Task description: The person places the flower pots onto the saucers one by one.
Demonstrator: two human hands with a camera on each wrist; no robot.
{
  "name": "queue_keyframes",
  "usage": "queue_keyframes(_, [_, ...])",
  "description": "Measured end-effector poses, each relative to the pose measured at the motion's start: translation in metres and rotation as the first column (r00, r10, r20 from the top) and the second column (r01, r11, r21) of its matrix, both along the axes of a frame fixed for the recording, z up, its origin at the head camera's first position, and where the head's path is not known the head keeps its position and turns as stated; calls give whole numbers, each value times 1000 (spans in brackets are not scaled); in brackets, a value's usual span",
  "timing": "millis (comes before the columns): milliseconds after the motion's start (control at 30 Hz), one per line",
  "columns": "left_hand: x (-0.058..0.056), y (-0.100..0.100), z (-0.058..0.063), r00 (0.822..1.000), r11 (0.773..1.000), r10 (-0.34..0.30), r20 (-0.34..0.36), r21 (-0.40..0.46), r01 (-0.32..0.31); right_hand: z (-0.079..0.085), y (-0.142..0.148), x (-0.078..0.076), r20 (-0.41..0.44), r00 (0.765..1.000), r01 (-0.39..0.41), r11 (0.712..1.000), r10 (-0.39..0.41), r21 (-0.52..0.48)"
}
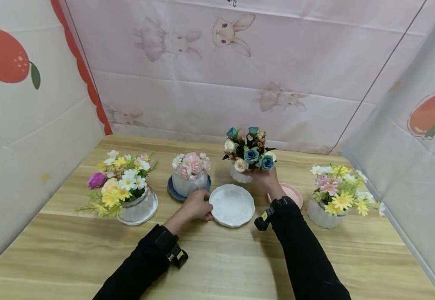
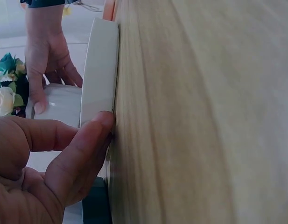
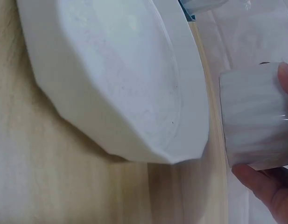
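The right sleeve (image 1: 300, 243) partly hides the pink plate (image 1: 293, 193), and the right wrist view crops the white plate (image 3: 127, 79).

Left of and nearer than the white plate (image 1: 232, 205): left sleeve (image 1: 138, 266), plain black, long, reaching the wrist, where a black band (image 1: 166, 237) carries a small black module (image 1: 181, 259) with a yellow patch. Right of the plate: right sleeve (image 1: 303, 250), matching black; second band (image 1: 282, 203), black; second module (image 1: 261, 223), black, boxy, likewise marked yellow.

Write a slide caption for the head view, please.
Left hand pinches a white plate; right hand grips a pot of blue and cream roses.
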State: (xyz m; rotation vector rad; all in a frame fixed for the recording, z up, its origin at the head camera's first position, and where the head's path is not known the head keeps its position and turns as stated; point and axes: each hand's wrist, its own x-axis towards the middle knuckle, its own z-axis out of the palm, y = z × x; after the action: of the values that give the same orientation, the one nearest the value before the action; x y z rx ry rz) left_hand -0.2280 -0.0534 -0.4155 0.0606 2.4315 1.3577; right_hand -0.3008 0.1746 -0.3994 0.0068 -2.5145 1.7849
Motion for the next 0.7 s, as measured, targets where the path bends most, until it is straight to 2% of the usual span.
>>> queue_keyframes(200, [-1,0,-1,1000,1000,2,3,-1,-2,4,-2,4,54,997,43,997,-47,71])
queue_keyframes(333, [-2,-1,-2,1000,1000,2,13,20,-2,5,-3,10,24,998,58,990,-61,129])
queue_keyframes(533, [-2,-2,-3,1000,999,8,27,43,-9,5,-7,20,-41,999,20,981,-13,192])
queue_keyframes(700, [-2,-2,-3,1000,999,1,27,42,-2,3,-12,36,-53,998,-26,985,36,171])
